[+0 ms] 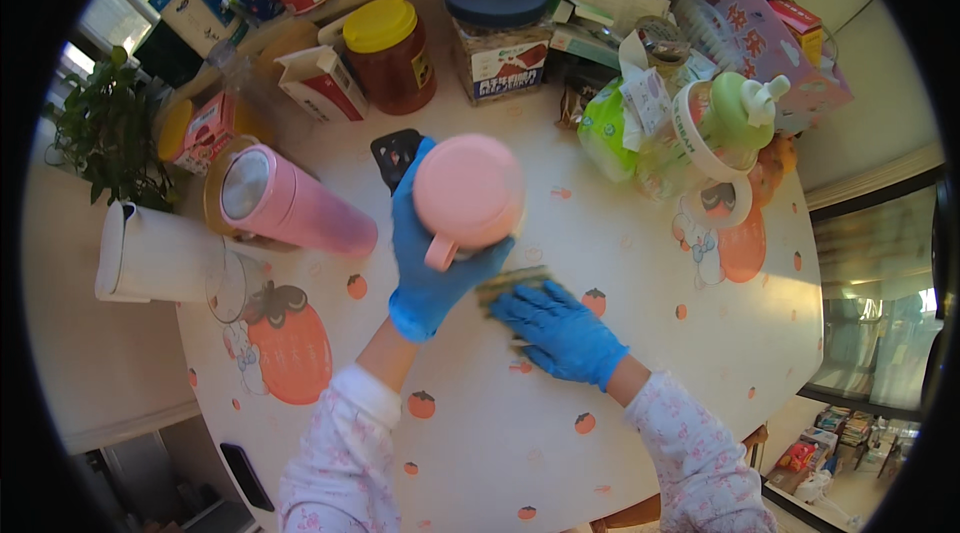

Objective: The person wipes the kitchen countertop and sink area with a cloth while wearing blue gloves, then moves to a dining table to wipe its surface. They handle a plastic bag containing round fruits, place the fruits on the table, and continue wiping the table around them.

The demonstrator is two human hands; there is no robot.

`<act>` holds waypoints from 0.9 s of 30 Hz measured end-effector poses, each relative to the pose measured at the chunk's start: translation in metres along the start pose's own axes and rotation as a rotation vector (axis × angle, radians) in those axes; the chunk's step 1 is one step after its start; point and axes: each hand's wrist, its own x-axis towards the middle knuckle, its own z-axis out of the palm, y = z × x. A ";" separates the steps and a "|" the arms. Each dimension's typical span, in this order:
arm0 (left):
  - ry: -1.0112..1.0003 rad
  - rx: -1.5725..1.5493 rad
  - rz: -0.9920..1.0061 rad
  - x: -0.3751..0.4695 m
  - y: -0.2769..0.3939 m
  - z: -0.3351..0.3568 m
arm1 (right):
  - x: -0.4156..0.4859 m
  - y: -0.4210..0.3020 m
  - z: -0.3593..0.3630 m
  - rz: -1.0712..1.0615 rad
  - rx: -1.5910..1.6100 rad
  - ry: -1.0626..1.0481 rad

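Note:
My left hand [427,255], in a blue glove, grips a bottle with a pink lid [469,188] that has a small carrying loop; its body is mostly hidden below the lid. Under my gloved right hand [559,330] lies a folded cloth [525,281], brownish and striped, with the fingers spread flat over it on the table. The tabletop [480,420] has a white cover printed with persimmons. Just beyond my left hand rests a small black object [395,158].
To the left stand a pink tumbler [300,203], a white pitcher [157,251] and a drinking glass [227,289]. A yellow-lidded jar [390,60], a blue-lidded jar [499,37] and a green-lidded clear bottle [705,131] line the back and right. A phone [246,477] lies near the left edge.

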 end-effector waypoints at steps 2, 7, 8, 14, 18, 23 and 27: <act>0.025 -0.135 -0.028 0.009 -0.019 0.031 | -0.040 0.012 -0.002 0.210 -0.097 0.066; 0.048 -0.131 -0.015 0.015 -0.035 0.055 | -0.127 0.055 -0.011 0.656 -0.186 0.341; 0.049 -0.159 -0.032 0.014 -0.031 0.057 | -0.145 0.059 -0.010 0.735 -0.204 0.374; -0.027 -0.051 -0.144 0.002 -0.007 0.032 | -0.173 0.040 0.015 0.872 -0.220 0.409; 0.036 0.308 0.119 -0.043 0.024 -0.042 | -0.150 -0.012 0.022 0.714 -0.149 0.260; 0.529 0.226 -0.093 -0.018 0.033 -0.095 | -0.068 -0.065 0.040 0.420 -0.105 0.016; 0.426 -0.011 -0.261 0.009 0.012 -0.108 | 0.027 -0.094 0.048 0.257 -0.064 0.035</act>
